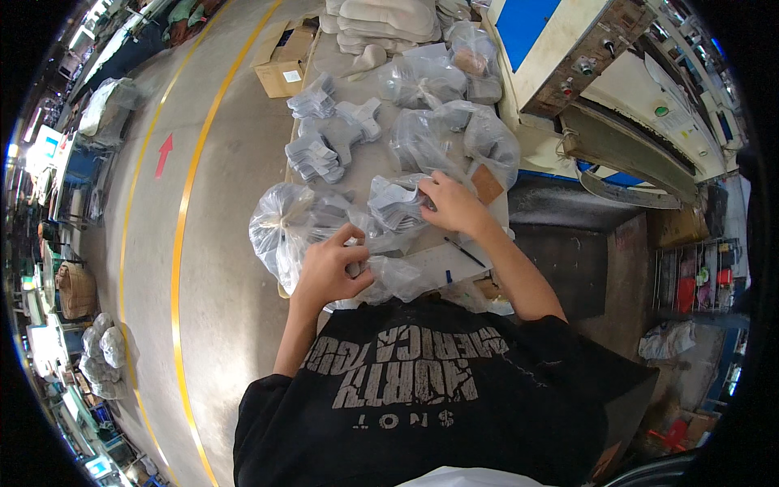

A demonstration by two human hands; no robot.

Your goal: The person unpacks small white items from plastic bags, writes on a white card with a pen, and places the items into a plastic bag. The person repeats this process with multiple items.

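In front of me on the table is a clear plastic bag point(391, 203) with a stack of grey cut pieces in it. My right hand point(451, 203) is closed on the right edge of this bag, thumb and fingers at its opening. My left hand point(334, 264) is curled, its fingertips pinching loose clear plastic at the bag's near left side. What lies under those fingertips is partly hidden. Just beyond the left hand sits a tied clear bag point(280, 223). Loose stacks of grey cut pieces point(316, 154) lie farther back on the left.
More filled clear bags point(422, 81) crowd the table's back and right. A pen point(464, 252) and a small blue object point(449, 276) lie near the front edge. An open cardboard box point(284, 61) stands at the back left. A large machine point(600, 73) rises on the right.
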